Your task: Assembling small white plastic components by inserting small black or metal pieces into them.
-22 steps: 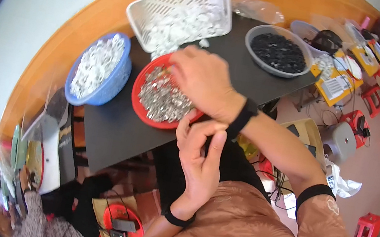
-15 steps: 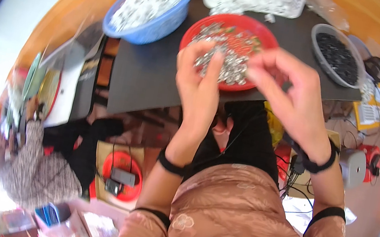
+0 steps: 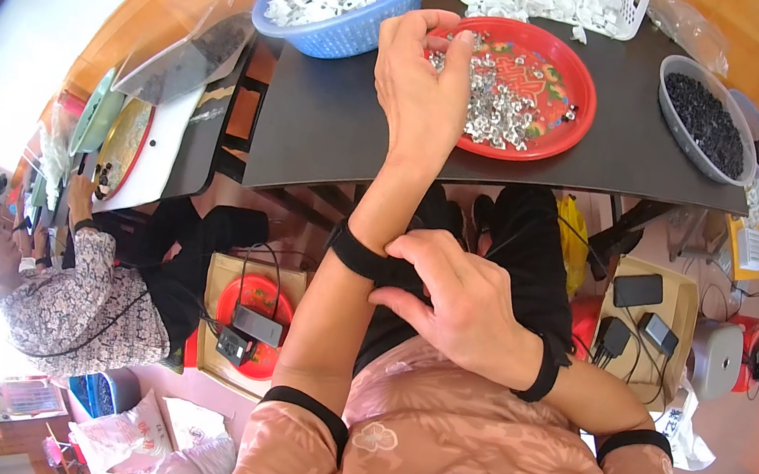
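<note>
My left hand point(image 3: 421, 87) is over the left rim of a round red tray point(image 3: 580, 105). Its fingers are curved, the thumb stands apart from the index finger, and nothing shows between them. Small shiny metal pieces point(image 3: 504, 107) lie in the tray, mostly left of its middle. Lower down, my right hand point(image 3: 459, 302) reaches across to my left forearm. Its thumb and fingers grip the edge of a black wristband point(image 3: 359, 252) there. Another black band point(image 3: 544, 368) circles my right wrist.
Behind stand a blue basket point(image 3: 333, 41) and a white basket point(image 3: 632, 13), both of white parts. A clear bowl point(image 3: 670, 116) of black pieces is at the right of the dark table point(image 3: 315, 144). Another person point(image 3: 101, 290) sits at the left. Boxes with devices point(image 3: 695, 293) flank my legs.
My right hand has left the tray and come down to the band on my left forearm. My left hand stays by the tray, turned a little. The view has shifted.
</note>
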Tool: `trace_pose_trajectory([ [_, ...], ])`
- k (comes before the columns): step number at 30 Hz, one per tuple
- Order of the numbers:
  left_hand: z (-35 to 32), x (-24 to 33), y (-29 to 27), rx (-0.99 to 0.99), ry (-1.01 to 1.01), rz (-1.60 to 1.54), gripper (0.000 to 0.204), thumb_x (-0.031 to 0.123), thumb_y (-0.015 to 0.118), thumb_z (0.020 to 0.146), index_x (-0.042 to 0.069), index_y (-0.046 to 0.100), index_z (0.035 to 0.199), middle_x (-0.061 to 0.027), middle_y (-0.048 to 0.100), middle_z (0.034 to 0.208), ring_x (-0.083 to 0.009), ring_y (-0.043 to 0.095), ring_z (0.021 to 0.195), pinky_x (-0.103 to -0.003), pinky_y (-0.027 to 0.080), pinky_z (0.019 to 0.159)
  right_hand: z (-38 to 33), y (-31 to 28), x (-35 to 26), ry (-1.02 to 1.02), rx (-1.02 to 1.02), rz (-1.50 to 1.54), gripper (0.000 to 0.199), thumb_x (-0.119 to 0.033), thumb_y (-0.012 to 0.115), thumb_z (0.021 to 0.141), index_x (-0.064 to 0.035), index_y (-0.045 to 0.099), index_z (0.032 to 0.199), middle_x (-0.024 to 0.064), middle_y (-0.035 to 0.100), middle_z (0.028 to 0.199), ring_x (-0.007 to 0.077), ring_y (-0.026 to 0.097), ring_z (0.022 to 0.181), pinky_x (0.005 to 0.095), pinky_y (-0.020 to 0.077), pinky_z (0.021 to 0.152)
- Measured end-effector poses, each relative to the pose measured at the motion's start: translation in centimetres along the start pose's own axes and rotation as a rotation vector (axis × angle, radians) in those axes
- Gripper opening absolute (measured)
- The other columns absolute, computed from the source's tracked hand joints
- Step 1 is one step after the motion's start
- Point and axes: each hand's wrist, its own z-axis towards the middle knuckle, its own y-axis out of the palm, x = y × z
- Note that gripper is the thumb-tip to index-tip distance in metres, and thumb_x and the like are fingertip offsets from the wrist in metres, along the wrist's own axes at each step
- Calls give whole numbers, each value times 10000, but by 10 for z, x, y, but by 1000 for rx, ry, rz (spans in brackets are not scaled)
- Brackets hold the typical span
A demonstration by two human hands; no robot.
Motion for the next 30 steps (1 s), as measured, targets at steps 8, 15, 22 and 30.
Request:
trace_pose_trajectory([
  [8, 3, 1, 0, -44, -19, 80, 242, 169, 687, 827, 14, 638, 1007, -106, 568, 1027, -161, 609, 828, -299, 478, 708, 1, 7, 1, 95, -29, 276, 419, -158, 800, 716, -72, 564, 1052, 48, 624, 899, 135, 538, 539, 250, 427, 478],
  [15, 3, -2, 1, -96, 74, 168, 245, 168, 693, 822, 13, 639, 1003, -106, 575, 1015, -157, 607, 804, -302, 483, 708, 10, 3, -1, 130, -107, 403, 326, -73, 772, 763, -68, 549, 1001, 28, 601, 809, 69, 514, 535, 205, 398, 484],
  [22, 13, -3, 2, -165, 115, 199, 205, 145, 688, 818, 32, 641, 982, -86, 591, 984, -162, 613, 798, -310, 483, 694, 22, -8, 8, 400, -207, 1033, 263, 71, 681, 808, -51, 476, 918, 10, 558, 917, 38, 575, 738, 186, 467, 614],
  [30, 12, 10, 9, -189, 1044, 930, 241, 148, 642, 742, 132, 595, 978, -41, 555, 1093, -176, 566, 850, -338, 420, 730, 29, -13, 9, 665, -46, 1342, 274, 79, 697, 779, -54, 490, 900, -20, 499, 862, 45, 557, 741, 185, 467, 625],
])
